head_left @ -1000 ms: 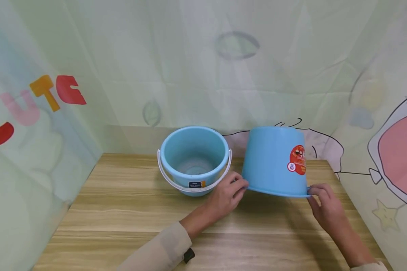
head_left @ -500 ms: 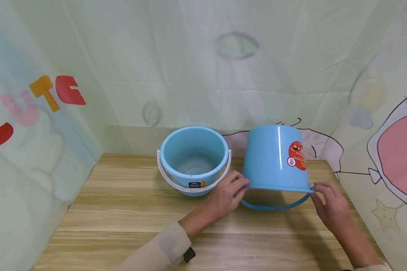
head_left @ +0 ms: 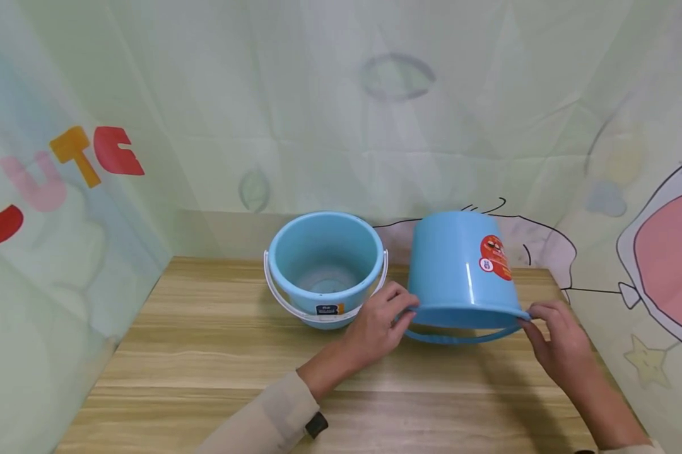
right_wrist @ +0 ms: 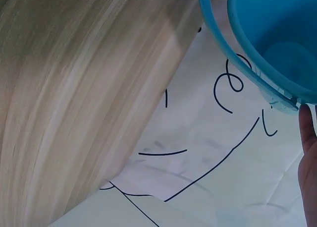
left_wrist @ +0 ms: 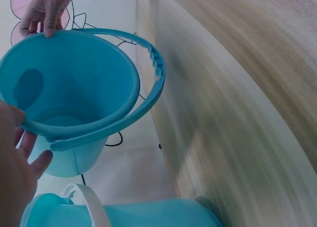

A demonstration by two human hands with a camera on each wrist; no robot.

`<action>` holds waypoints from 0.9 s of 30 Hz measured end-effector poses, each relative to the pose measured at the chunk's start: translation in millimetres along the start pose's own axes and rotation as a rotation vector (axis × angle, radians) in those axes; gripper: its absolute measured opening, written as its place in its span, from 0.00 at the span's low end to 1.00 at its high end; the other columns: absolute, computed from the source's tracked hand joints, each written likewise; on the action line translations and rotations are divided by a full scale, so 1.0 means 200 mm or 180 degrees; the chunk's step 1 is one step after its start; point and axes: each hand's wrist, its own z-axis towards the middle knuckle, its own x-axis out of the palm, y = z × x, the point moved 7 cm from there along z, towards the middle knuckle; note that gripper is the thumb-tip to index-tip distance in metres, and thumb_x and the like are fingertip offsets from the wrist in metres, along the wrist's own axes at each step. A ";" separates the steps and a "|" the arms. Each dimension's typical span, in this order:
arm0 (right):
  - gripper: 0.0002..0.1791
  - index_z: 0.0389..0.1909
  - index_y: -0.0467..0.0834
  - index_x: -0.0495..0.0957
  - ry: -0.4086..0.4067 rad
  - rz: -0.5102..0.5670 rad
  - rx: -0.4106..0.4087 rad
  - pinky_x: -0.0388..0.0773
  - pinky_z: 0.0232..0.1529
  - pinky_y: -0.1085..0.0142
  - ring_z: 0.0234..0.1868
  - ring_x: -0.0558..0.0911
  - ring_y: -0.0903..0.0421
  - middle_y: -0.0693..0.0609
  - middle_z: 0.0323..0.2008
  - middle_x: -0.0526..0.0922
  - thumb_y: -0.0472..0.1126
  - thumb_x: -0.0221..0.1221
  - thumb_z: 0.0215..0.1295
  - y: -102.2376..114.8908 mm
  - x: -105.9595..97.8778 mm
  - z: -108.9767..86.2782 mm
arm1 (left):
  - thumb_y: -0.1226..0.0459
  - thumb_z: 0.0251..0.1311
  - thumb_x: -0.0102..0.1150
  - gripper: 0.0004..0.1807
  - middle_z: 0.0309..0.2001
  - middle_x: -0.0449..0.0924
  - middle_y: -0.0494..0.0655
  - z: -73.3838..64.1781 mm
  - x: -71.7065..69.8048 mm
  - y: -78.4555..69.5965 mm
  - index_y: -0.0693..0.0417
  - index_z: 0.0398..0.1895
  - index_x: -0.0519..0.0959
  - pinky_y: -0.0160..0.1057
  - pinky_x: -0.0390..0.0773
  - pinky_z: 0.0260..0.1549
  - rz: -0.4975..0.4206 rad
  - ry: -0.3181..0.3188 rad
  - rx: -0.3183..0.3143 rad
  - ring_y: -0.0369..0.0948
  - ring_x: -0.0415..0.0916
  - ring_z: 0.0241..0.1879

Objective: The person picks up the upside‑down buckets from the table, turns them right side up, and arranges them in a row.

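In the head view a blue bucket [head_left: 451, 261] with a red sticker [head_left: 495, 255] is held tilted above the table, mouth down and toward me. My left hand [head_left: 377, 325] pinches its rim on the left. On the opposite side my right hand [head_left: 562, 343] grips the rim between thumb and fingers. A blue handle [head_left: 457, 339] hangs below the mouth. The left wrist view shows the bucket's bare inner wall [left_wrist: 84, 63]. Just left of it stands a second, upright blue bucket [head_left: 329, 302] with a white handle [head_left: 286, 308] lowered across its front.
Both buckets are near the back of the wood-grain table [head_left: 204, 353]. A printed curtain [head_left: 318, 113] encloses the table at the back and both sides, close behind the buckets. A small black object [head_left: 316, 425] shows by the left sleeve [head_left: 272, 413].
The held bucket has tipped so its mouth turns more toward me, and its blue handle has come into view below the rim. My right hand shifted slightly right; the upright bucket stayed put.
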 end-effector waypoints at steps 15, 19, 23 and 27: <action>0.34 0.43 0.28 0.75 0.0372 -0.0002 0.0398 0.63 0.58 0.88 0.46 0.73 0.69 0.40 0.37 0.78 0.60 0.46 0.79 -0.03 0.00 0.02 | 0.72 0.64 0.67 0.09 0.41 0.78 0.48 0.03 -0.03 -0.02 0.58 0.45 0.82 0.30 0.82 0.44 -0.0046 0.0051 -0.0048 0.40 0.80 0.40; 0.35 0.43 0.28 0.74 0.0486 -0.0025 0.0486 0.63 0.57 0.89 0.44 0.73 0.67 0.40 0.38 0.78 0.60 0.44 0.80 -0.03 -0.01 0.03 | 0.72 0.63 0.67 0.09 0.41 0.78 0.48 0.04 -0.04 -0.03 0.58 0.46 0.82 0.30 0.82 0.44 -0.0041 0.0038 0.0018 0.40 0.80 0.40; 0.34 0.43 0.28 0.73 0.0507 -0.0025 0.0472 0.65 0.54 0.88 0.45 0.72 0.69 0.40 0.38 0.77 0.60 0.44 0.81 -0.03 -0.02 0.05 | 0.72 0.64 0.66 0.09 0.41 0.79 0.49 0.05 -0.04 -0.04 0.58 0.47 0.82 0.30 0.82 0.44 -0.0056 0.0061 -0.0009 0.40 0.80 0.40; 0.34 0.44 0.29 0.73 0.0540 -0.0014 0.0543 0.67 0.52 0.89 0.47 0.69 0.74 0.40 0.39 0.76 0.60 0.44 0.80 -0.04 -0.02 0.06 | 0.71 0.65 0.66 0.09 0.42 0.79 0.49 0.06 -0.04 -0.04 0.59 0.48 0.82 0.30 0.82 0.44 -0.0080 0.0094 -0.0100 0.40 0.80 0.41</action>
